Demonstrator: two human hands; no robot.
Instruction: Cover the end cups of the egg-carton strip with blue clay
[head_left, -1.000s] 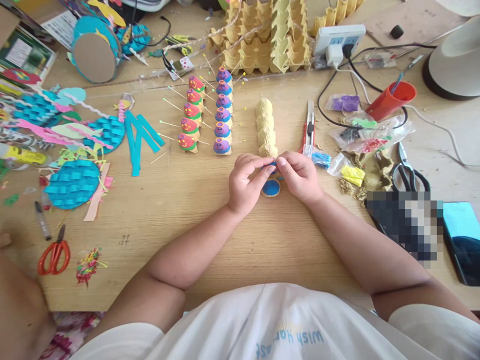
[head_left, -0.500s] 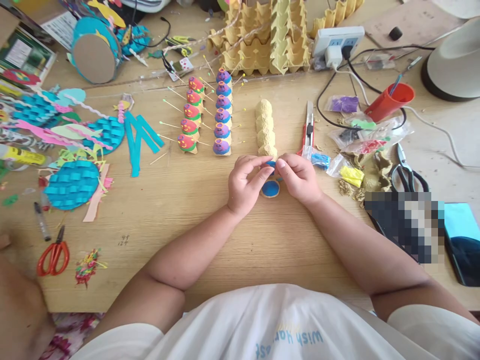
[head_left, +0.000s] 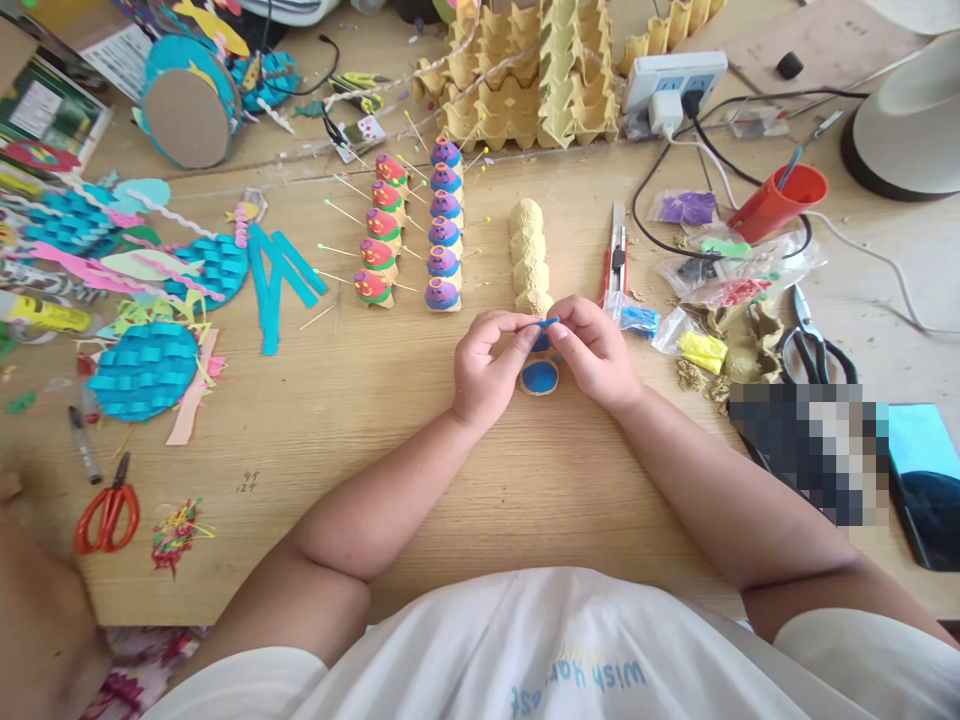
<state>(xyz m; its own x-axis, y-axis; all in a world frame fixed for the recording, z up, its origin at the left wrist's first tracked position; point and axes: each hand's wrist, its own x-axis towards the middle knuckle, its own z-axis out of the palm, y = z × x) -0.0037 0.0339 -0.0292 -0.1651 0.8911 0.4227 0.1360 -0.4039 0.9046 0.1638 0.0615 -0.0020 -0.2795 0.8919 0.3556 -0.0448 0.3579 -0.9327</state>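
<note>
My left hand (head_left: 486, 365) and my right hand (head_left: 592, 347) meet above the wooden table, fingertips pinched together on a small thin piece of blue clay (head_left: 547, 323) stretched between them. Just below the fingers lies an egg-carton cup with a flat blue clay face (head_left: 539, 378). Right behind the hands a plain, unpainted row of egg-carton cups (head_left: 528, 258) runs away from me. To its left stand two finished rows, one in purple, blue and yellow (head_left: 444, 226), one in red and green (head_left: 379, 232), with pins sticking out.
A utility knife (head_left: 616, 252) lies right of the plain row, with bags of coloured clay (head_left: 701, 349), a red cup (head_left: 780, 199), black scissors (head_left: 814, 345) and a phone (head_left: 925, 485) further right. Blue woven paper discs (head_left: 144, 368), red scissors (head_left: 107, 512) and scraps crowd the left. Egg trays (head_left: 540, 70) stand at the back.
My fingertips have lifted slightly and drawn a little apart, and the blue clay now shows as a thin strip between them. Everything on the table stays as it was.
</note>
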